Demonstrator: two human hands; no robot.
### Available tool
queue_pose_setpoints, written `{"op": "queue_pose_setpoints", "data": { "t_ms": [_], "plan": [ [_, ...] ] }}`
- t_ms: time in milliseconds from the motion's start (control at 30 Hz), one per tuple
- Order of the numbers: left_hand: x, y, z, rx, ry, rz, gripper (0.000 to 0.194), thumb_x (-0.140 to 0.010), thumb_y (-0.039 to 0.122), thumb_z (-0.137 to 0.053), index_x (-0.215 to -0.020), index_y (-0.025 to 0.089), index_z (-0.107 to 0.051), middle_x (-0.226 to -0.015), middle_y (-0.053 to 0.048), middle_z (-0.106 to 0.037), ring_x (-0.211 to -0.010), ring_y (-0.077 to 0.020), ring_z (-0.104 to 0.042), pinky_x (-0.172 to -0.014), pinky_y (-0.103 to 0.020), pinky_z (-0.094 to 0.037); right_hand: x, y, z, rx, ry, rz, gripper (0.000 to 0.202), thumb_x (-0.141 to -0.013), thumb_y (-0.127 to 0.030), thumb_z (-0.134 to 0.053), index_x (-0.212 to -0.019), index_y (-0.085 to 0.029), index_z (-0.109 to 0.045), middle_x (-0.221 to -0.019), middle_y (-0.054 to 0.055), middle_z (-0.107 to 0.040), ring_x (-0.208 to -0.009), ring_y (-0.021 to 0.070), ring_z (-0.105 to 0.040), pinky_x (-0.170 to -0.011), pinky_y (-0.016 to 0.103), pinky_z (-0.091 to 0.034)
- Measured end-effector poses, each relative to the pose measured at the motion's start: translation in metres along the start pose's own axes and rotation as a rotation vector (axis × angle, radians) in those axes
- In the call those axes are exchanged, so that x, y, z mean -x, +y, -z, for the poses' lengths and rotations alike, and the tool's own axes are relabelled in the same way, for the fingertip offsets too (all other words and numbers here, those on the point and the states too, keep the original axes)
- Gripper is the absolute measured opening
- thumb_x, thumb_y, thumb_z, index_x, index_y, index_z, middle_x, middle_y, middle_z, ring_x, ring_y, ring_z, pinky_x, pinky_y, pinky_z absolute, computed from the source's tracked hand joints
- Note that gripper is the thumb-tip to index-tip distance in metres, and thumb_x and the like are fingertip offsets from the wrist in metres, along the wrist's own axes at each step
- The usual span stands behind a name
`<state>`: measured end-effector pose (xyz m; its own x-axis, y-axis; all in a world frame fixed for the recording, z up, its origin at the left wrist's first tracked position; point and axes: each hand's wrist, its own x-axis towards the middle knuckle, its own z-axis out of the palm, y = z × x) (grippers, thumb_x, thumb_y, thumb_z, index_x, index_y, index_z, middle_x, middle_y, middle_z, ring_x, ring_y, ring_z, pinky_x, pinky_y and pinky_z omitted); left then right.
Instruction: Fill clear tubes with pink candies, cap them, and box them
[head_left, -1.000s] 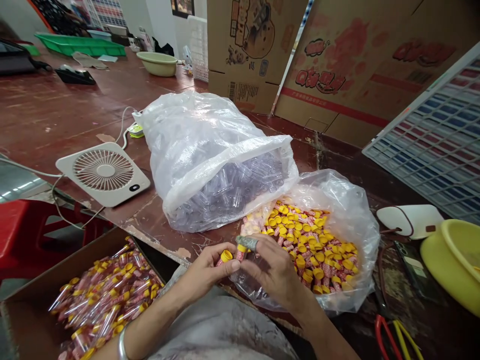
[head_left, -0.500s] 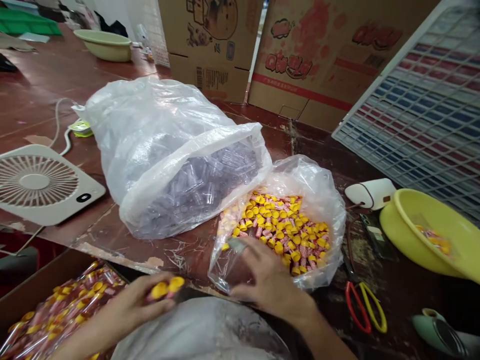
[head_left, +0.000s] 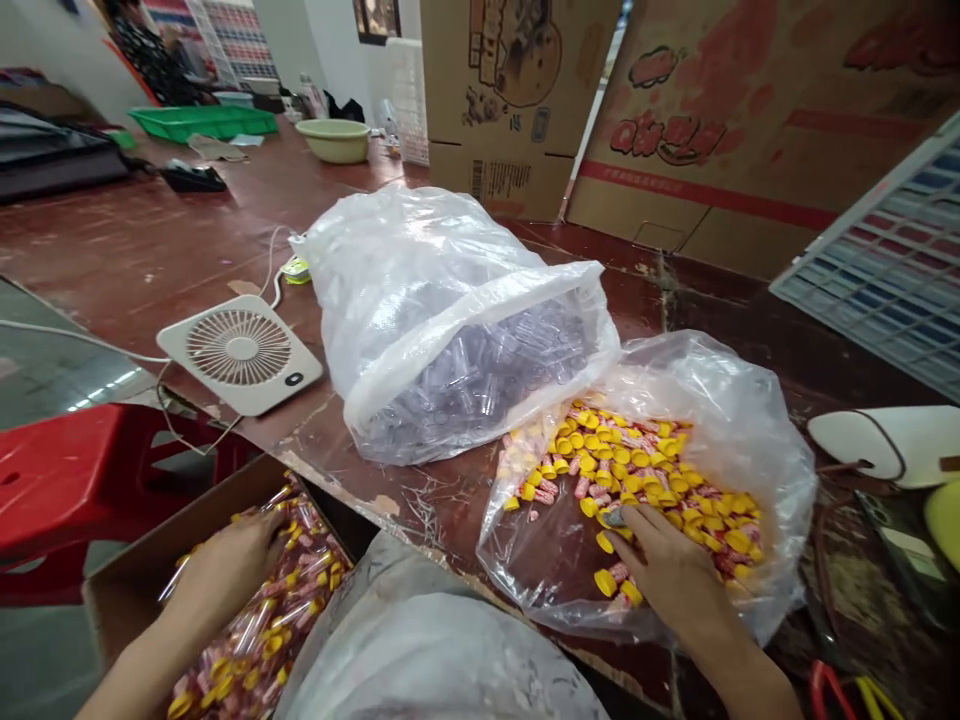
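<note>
My left hand [head_left: 241,556] is over a cardboard box [head_left: 120,590], its back towards me, fingers curled down among clear tubes with yellow caps [head_left: 270,630]. Its fingertips are hidden, so I cannot see whether anything is in them. On the right, my right hand [head_left: 664,565] reaches into an open clear plastic bag [head_left: 720,390]. Its fingers are apart and touch the near edge of a heap of small yellow caps with red-and-white patterned pieces [head_left: 637,465]. One finger has a grey covering at its tip.
A large white sack [head_left: 405,260] lies on its side, full of clear empty tubes [head_left: 480,370]. A white fan [head_left: 240,350] is left of it, above a red stool [head_left: 67,480]. Red-and-yellow-handled scissors [head_left: 829,690] lie at lower right. Cardboard cartons [head_left: 517,110] stand behind.
My left hand has moved left and down into the box; the yellow-capped pieces it held no longer show. My right hand has come down onto the heap. The view has swung left.
</note>
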<state>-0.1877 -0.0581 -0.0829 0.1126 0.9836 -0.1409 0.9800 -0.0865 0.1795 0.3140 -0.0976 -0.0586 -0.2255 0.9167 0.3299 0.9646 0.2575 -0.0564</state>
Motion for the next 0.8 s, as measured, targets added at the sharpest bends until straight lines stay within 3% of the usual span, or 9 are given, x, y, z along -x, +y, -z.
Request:
{"op": "queue_pose_setpoints", "data": {
  "t_ms": [100,167,267,400,533,633,800],
  "plan": [
    [-0.022,0.062,0.028,-0.045,0.293,-0.243,0.027,-0.098,0.03,-0.046,-0.1,0.019,-0.07,-0.09,-0.008,-0.072,-0.083,-0.023,-0.065,-0.074,-0.032,-0.047,-0.008,-0.005,0.003,-0.007,0.107,-0.047,0.038,-0.105,-0.046,-0.034,-0.091,-0.02,-0.058,-0.083,0.006,-0.066,-0.071,0.0202,-0.067,-0.064,0.031,-0.05],
    [-0.037,0.101,0.039,-0.096,0.431,-0.407,0.024,-0.099,0.027,-0.047,-0.096,0.019,-0.07,-0.088,-0.007,-0.07,-0.08,-0.0217,-0.062,-0.075,-0.032,-0.046,-0.012,-0.01,0.008,-0.013,0.164,-0.071,0.039,-0.104,-0.049,-0.036,-0.093,-0.019,-0.059,-0.087,0.008,-0.067,-0.074,0.0208,-0.068,-0.067,0.032,-0.052],
    [-0.057,0.14,0.037,-0.248,0.47,-0.459,0.018,-0.094,0.024,-0.055,-0.087,0.017,-0.07,-0.083,-0.009,-0.066,-0.078,-0.0251,-0.058,-0.069,-0.036,-0.045,-0.014,-0.017,0.016,-0.057,0.188,-0.08,0.037,-0.103,-0.05,-0.04,-0.092,-0.02,-0.059,-0.089,0.007,-0.068,-0.078,0.021,-0.069,-0.071,0.031,-0.053],
    [-0.07,0.156,0.023,-0.317,0.415,-0.372,0.01,-0.088,0.019,-0.062,-0.082,0.015,-0.07,-0.085,-0.012,-0.064,-0.082,-0.0294,-0.058,-0.067,-0.04,-0.044,-0.009,-0.02,0.025,-0.153,0.173,-0.147,0.037,-0.1,-0.052,-0.046,-0.084,-0.022,-0.059,-0.082,0.005,-0.067,-0.074,0.0204,-0.069,-0.067,0.031,-0.053],
    [-0.064,0.157,0.023,-0.007,0.451,-0.418,0.013,-0.091,0.024,-0.061,-0.098,0.016,-0.069,-0.101,-0.013,-0.068,-0.093,-0.0285,-0.059,-0.077,-0.04,-0.046,-0.011,-0.031,0.027,-0.401,0.193,-0.26,0.027,-0.094,-0.047,-0.06,-0.086,-0.022,-0.064,-0.087,0.006,-0.07,-0.078,0.0215,-0.071,-0.072,0.033,-0.058],
    [-0.052,0.169,0.03,0.502,0.321,-0.482,0.018,-0.091,0.024,-0.062,-0.108,0.018,-0.066,-0.106,-0.009,-0.07,-0.097,-0.0229,-0.061,-0.084,-0.035,-0.048,-0.023,-0.053,0.027,-0.69,0.239,-0.287,0.016,-0.092,-0.034,-0.066,-0.102,-0.021,-0.067,-0.099,0.007,-0.073,-0.086,0.0215,-0.073,-0.082,0.035,-0.061],
    [-0.033,0.207,0.033,1.195,-0.284,-0.339,0.018,-0.079,0.025,-0.073,-0.094,0.016,-0.066,-0.079,0.0,-0.061,-0.073,-0.0137,-0.055,-0.064,-0.024,-0.043,-0.055,-0.097,0.037,-0.919,0.327,-0.184,0.017,-0.092,-0.021,-0.066,-0.109,-0.022,-0.067,-0.104,0.007,-0.072,-0.093,0.0198,-0.072,-0.084,0.033,-0.061]
  ]
}}
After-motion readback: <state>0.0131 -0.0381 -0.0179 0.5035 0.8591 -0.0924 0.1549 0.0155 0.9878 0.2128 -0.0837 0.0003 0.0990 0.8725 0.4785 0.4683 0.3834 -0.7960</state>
